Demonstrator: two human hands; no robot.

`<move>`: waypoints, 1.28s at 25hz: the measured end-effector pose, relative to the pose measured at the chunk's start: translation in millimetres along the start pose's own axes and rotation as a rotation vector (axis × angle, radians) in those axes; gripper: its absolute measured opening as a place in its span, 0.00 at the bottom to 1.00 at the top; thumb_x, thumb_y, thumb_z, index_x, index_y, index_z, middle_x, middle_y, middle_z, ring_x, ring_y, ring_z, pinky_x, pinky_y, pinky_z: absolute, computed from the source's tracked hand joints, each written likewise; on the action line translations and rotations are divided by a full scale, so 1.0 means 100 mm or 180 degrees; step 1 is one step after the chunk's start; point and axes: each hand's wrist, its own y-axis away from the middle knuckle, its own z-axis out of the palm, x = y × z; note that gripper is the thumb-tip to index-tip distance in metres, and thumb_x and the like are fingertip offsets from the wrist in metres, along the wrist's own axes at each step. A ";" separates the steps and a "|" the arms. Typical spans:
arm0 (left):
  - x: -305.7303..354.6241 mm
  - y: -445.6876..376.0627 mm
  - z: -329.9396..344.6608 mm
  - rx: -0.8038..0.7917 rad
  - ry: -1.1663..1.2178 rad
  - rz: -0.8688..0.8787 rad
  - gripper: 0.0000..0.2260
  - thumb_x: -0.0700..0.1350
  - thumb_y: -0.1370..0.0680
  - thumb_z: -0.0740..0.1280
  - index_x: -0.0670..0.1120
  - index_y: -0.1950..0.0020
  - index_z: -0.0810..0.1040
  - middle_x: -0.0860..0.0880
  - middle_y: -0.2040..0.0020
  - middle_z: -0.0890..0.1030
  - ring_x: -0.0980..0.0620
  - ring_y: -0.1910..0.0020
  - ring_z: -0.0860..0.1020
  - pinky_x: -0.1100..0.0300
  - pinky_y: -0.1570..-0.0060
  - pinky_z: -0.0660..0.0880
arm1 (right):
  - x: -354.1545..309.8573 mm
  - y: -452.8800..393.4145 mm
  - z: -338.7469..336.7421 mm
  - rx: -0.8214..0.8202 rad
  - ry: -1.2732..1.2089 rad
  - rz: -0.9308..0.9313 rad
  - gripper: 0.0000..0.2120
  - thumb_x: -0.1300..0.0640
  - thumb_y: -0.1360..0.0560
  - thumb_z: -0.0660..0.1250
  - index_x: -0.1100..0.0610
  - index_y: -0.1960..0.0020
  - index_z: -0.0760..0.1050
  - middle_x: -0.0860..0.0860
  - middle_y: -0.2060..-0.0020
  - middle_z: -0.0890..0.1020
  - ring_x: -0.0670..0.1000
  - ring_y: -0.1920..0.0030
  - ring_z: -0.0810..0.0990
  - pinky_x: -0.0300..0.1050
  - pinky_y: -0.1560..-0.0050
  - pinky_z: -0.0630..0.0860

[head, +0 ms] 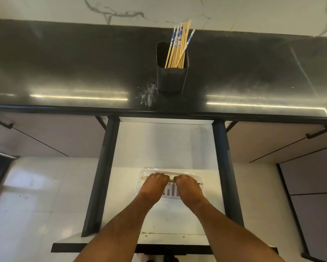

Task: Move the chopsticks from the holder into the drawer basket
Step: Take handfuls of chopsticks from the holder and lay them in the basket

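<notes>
- Hands are meeting over the clear basket (144, 173) in the open drawer (164, 148): the left hand (153, 183) and the right hand (189, 186) are sitting side by side, knuckles up, fingers curling down and closing on a pair of chopsticks (171, 180) lying crosswise left to right.
- Most of that pair is hiding under the two fists; only a pale tip is poking out left of the left hand, a short stretch is showing between the hands, and a patterned end is sticking out to the right.
- Fingertips themselves are tucking out of sight, so how tightly they are pinching is hard to tell.
- The basket is lying on the pale drawer floor toward the near end; its slotted bottom is peeking out between the wrists, and its near edge is disappearing behind the forearms.
- The remaining chopsticks (177, 48) are standing in the dark holder (171, 78) on the black counter (64, 72), far from the hands, leaning toward the far right, blue-and-white ends up.
- Their lower ends are sinking out of view inside the holder.
- Cabinet handles at far left (0, 122) and right (318, 132) are showing only partly.
</notes>
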 end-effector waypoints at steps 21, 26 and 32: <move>-0.07 0.04 0.10 0.0378 0.0588 -0.0608 0.10 0.37 0.21 0.63 0.46 0.48 0.83 0.47 0.47 0.83 0.50 0.46 0.79 0.57 0.47 0.78 | 0.02 -0.02 0.00 0.0043 -0.0038 -0.0100 0.12 0.61 0.19 0.63 0.58 0.38 0.80 0.55 0.44 0.83 0.55 0.42 0.80 0.48 0.42 0.78; -0.10 0.05 0.15 0.0288 0.0640 -0.0739 0.09 0.40 0.20 0.64 0.48 0.44 0.83 0.48 0.45 0.84 0.51 0.47 0.82 0.58 0.47 0.80 | 0.03 0.01 0.01 0.0030 -0.0194 -0.0133 0.13 0.56 0.18 0.64 0.56 0.35 0.79 0.54 0.41 0.83 0.54 0.41 0.81 0.45 0.38 0.77; -0.11 0.03 0.17 0.0171 0.0623 -0.0777 0.10 0.40 0.19 0.64 0.48 0.42 0.83 0.49 0.45 0.85 0.51 0.49 0.83 0.57 0.47 0.81 | 0.05 -0.01 0.00 0.0003 -0.0215 -0.0185 0.14 0.56 0.17 0.62 0.57 0.35 0.79 0.55 0.39 0.82 0.54 0.40 0.80 0.45 0.37 0.76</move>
